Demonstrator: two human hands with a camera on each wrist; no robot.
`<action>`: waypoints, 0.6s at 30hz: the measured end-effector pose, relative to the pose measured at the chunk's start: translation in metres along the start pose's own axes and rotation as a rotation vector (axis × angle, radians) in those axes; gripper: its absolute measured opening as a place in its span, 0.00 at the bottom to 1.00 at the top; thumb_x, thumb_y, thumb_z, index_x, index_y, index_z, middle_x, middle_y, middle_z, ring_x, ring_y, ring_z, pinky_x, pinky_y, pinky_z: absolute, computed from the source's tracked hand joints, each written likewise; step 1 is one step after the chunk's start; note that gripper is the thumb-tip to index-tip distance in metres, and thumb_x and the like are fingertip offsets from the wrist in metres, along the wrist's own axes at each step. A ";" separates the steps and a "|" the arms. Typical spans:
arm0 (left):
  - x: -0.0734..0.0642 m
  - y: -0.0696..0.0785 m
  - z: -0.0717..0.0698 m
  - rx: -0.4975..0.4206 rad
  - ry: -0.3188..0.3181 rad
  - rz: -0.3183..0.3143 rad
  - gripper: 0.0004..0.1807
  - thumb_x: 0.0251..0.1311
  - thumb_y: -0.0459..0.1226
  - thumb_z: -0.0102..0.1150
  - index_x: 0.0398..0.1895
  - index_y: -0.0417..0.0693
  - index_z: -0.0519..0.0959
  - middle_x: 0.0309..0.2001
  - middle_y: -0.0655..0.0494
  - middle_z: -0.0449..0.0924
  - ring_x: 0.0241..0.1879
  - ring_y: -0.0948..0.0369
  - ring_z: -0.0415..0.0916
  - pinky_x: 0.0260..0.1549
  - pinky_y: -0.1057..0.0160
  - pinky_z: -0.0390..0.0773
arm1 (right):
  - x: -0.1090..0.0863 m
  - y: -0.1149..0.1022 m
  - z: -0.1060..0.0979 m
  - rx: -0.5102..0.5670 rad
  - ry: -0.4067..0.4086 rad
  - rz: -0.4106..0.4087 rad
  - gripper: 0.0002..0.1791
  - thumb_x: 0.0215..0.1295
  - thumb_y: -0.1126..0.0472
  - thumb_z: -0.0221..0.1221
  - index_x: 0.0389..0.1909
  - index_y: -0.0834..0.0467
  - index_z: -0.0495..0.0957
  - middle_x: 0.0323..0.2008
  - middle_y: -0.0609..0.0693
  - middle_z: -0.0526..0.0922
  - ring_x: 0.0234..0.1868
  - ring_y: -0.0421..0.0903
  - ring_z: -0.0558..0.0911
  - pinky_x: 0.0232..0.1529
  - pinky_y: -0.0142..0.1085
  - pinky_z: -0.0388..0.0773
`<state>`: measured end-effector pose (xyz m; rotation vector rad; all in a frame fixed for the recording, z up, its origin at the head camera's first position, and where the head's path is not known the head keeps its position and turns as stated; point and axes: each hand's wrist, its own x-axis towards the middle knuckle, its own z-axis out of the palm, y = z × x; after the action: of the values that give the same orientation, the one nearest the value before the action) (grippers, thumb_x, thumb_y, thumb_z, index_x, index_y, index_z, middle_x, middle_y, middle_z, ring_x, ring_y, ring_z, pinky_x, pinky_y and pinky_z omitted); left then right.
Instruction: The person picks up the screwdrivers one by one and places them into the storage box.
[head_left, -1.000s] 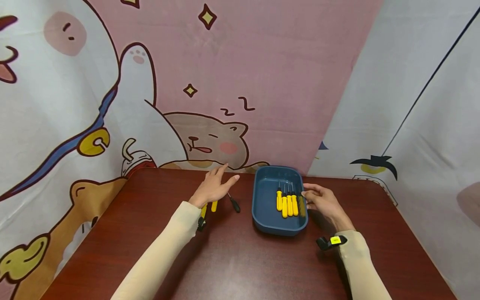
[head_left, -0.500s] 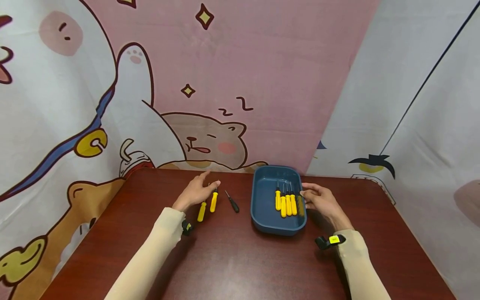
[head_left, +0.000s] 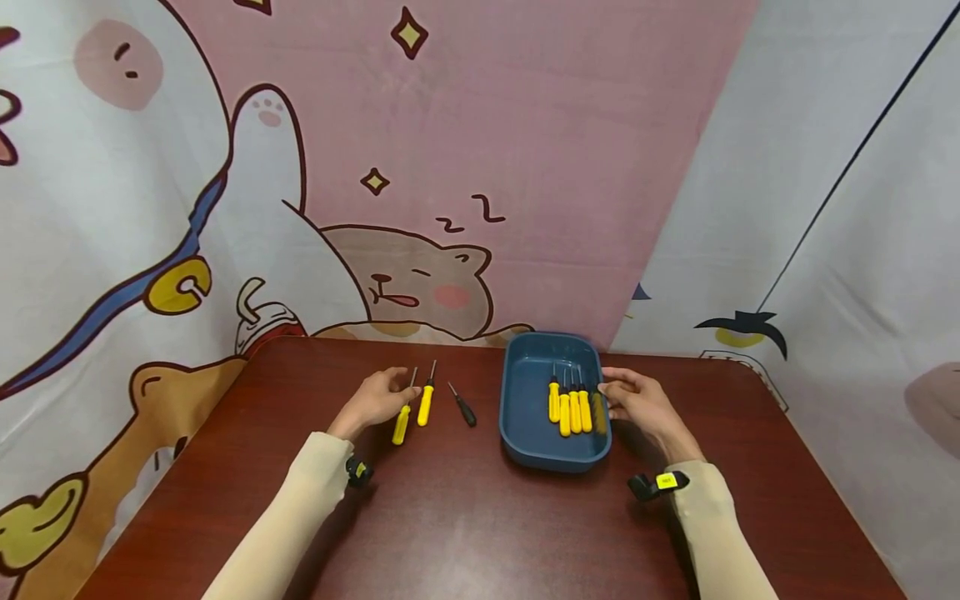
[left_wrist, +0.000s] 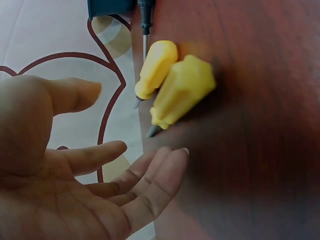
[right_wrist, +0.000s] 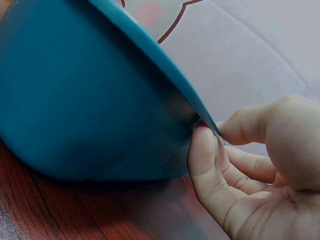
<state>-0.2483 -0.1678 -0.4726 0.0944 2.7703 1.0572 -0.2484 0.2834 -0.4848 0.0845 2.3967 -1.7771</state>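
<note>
My left hand (head_left: 375, 402) hovers at the shaft of a yellow-handled screwdriver (head_left: 401, 426), the leftmost one on the table. In the left wrist view its thumb and fingers (left_wrist: 167, 175) are spread with a gap between them, and they hold nothing. A second yellow-handled screwdriver (head_left: 426, 405) lies just to the right, followed by a smaller black-handled screwdriver (head_left: 467, 412). My right hand (head_left: 643, 408) pinches the right rim of a blue plastic box (head_left: 525, 442). Thumb and fingertips meet at the rim in the right wrist view. Inside the box lie several yellow-handled screwdrivers (head_left: 565, 417), side by side.
The box stands on a dark red-brown wooden table (head_left: 465, 525). Directly behind the table's far edge hangs a cartoon-printed cloth (head_left: 570, 167). Another stretch of pale cloth (head_left: 862, 250) closes off the right side.
My left hand has moved left and nearer, from above the loose screwdrivers to the leftmost one, uncovering the two beside it. The right hand keeps its pinch on the box.
</note>
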 end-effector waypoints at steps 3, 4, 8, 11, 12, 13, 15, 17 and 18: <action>-0.002 -0.003 0.001 -0.014 -0.007 -0.017 0.33 0.70 0.45 0.60 0.73 0.39 0.67 0.47 0.43 0.80 0.33 0.56 0.77 0.32 0.62 0.79 | 0.000 0.000 0.001 0.000 0.003 0.000 0.27 0.77 0.59 0.56 0.72 0.61 0.67 0.52 0.62 0.81 0.37 0.44 0.82 0.40 0.32 0.86; -0.002 -0.004 0.002 -0.022 -0.012 -0.021 0.33 0.70 0.44 0.61 0.73 0.39 0.68 0.45 0.43 0.80 0.31 0.56 0.77 0.30 0.62 0.79 | 0.000 0.000 0.001 -0.001 0.002 -0.003 0.27 0.77 0.59 0.56 0.72 0.61 0.67 0.52 0.62 0.81 0.37 0.44 0.82 0.40 0.32 0.86; -0.004 -0.007 0.004 -0.057 -0.032 -0.036 0.31 0.68 0.39 0.62 0.71 0.37 0.69 0.42 0.43 0.79 0.27 0.57 0.77 0.25 0.63 0.82 | 0.000 0.000 0.001 0.002 0.002 -0.015 0.27 0.77 0.59 0.56 0.73 0.62 0.66 0.51 0.63 0.81 0.37 0.44 0.81 0.39 0.32 0.86; -0.007 -0.006 0.006 -0.055 -0.044 -0.049 0.29 0.67 0.37 0.62 0.70 0.37 0.70 0.41 0.44 0.79 0.25 0.56 0.77 0.24 0.63 0.81 | 0.000 0.000 0.001 0.006 -0.001 -0.019 0.28 0.77 0.60 0.56 0.74 0.63 0.65 0.52 0.64 0.81 0.37 0.44 0.81 0.38 0.32 0.86; -0.008 -0.006 0.006 -0.053 -0.046 -0.055 0.29 0.67 0.36 0.62 0.70 0.37 0.71 0.40 0.44 0.79 0.24 0.56 0.77 0.24 0.63 0.81 | 0.000 0.000 0.001 0.010 -0.001 -0.016 0.28 0.77 0.60 0.56 0.74 0.63 0.65 0.52 0.64 0.81 0.37 0.44 0.81 0.38 0.32 0.86; -0.009 -0.005 0.007 -0.051 -0.045 -0.061 0.29 0.67 0.36 0.63 0.69 0.37 0.71 0.39 0.45 0.80 0.24 0.56 0.77 0.23 0.62 0.81 | 0.000 0.000 0.001 0.014 -0.001 -0.014 0.29 0.77 0.60 0.56 0.74 0.63 0.65 0.53 0.64 0.81 0.37 0.44 0.81 0.38 0.32 0.86; -0.010 -0.003 0.008 -0.040 -0.039 -0.068 0.28 0.66 0.35 0.63 0.68 0.35 0.72 0.37 0.45 0.80 0.23 0.56 0.77 0.22 0.62 0.81 | 0.001 0.001 0.001 0.016 -0.003 -0.010 0.29 0.77 0.60 0.56 0.74 0.63 0.64 0.52 0.64 0.81 0.37 0.44 0.82 0.38 0.32 0.86; -0.011 -0.001 0.009 -0.026 -0.029 -0.071 0.27 0.66 0.34 0.63 0.67 0.34 0.72 0.35 0.47 0.81 0.23 0.57 0.77 0.21 0.62 0.81 | 0.001 0.001 0.000 0.022 -0.005 -0.007 0.29 0.77 0.60 0.56 0.74 0.63 0.64 0.53 0.64 0.81 0.36 0.43 0.82 0.38 0.32 0.86; -0.011 0.000 0.010 -0.021 -0.022 -0.072 0.27 0.65 0.34 0.63 0.67 0.33 0.73 0.34 0.47 0.81 0.22 0.58 0.78 0.21 0.62 0.81 | 0.001 0.002 0.000 0.021 -0.005 -0.006 0.29 0.77 0.60 0.56 0.74 0.63 0.64 0.53 0.64 0.81 0.36 0.43 0.82 0.38 0.32 0.86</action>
<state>-0.2359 -0.1629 -0.4783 0.0033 2.7199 1.0611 -0.2495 0.2837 -0.4865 0.0754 2.3776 -1.8037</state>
